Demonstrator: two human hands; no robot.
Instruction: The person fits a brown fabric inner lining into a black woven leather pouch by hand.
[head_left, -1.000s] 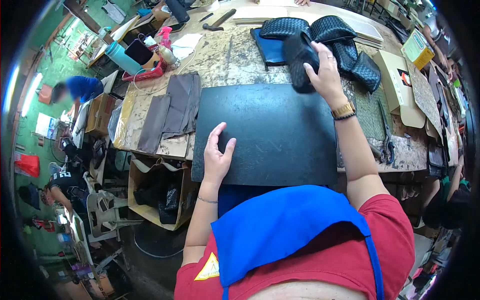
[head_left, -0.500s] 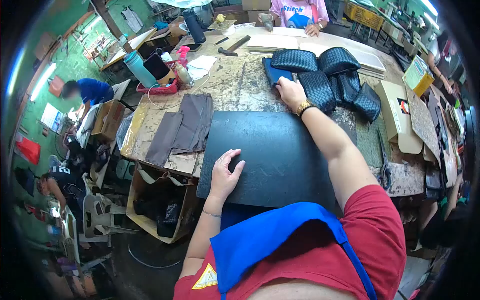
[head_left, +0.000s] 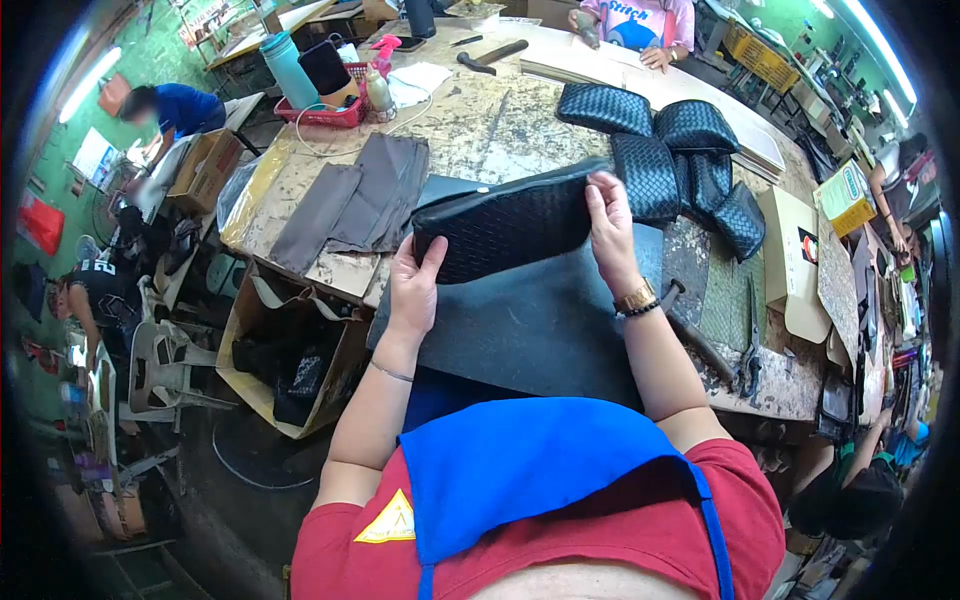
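My left hand (head_left: 413,285) and my right hand (head_left: 612,228) are closed on a flat black woven pouch (head_left: 515,232), one at each end. The pouch is tilted above a black board (head_left: 530,335), its woven side towards me and a smooth edge along its top. Behind my right hand lie several puffed black woven pouches (head_left: 645,178), grouped on the worktable (head_left: 500,140). Folded dark brown pieces of material (head_left: 375,195) lie left of the pouch I hold.
A hammer (head_left: 490,57) lies at the back, another hammer (head_left: 700,340) and scissors (head_left: 750,340) at right. A red basket (head_left: 330,112) with bottles stands back left. An open carton (head_left: 795,260) is at right. A person in pink (head_left: 640,25) works across the table.
My right hand has drawn back from the pile, and a pouch is now between both hands. My left hand has lifted off the board to grip its left end. The camera view has shifted.
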